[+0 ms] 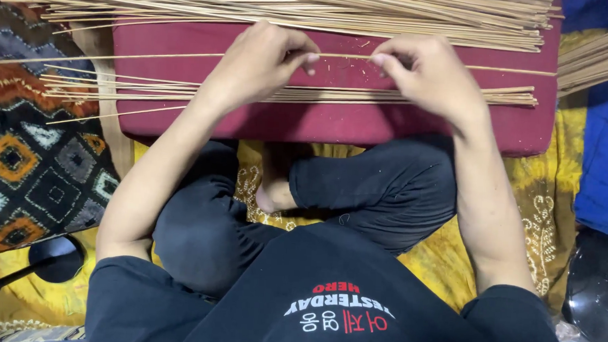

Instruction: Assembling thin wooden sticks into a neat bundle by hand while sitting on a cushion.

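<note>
Head view: a maroon cushion [333, 121] is lying beneath both hands, a large heap of thin sticks [291, 6] beyond them and a smaller row of sticks [287, 93] just under the wrists. Left hand [257, 63] and right hand [428, 74] are each pinching one single stick [343, 56], stretched between the fingertips. Keeping both pinches light and level probably prevents bending.

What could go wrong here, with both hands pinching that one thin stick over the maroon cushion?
The thin stick, pinched between the left hand and the right hand, looks slender enough to snap or splinter into a fingertip. A forearm could also brush the loose sticks lying near the edge of the maroon cushion and scatter them.
</note>
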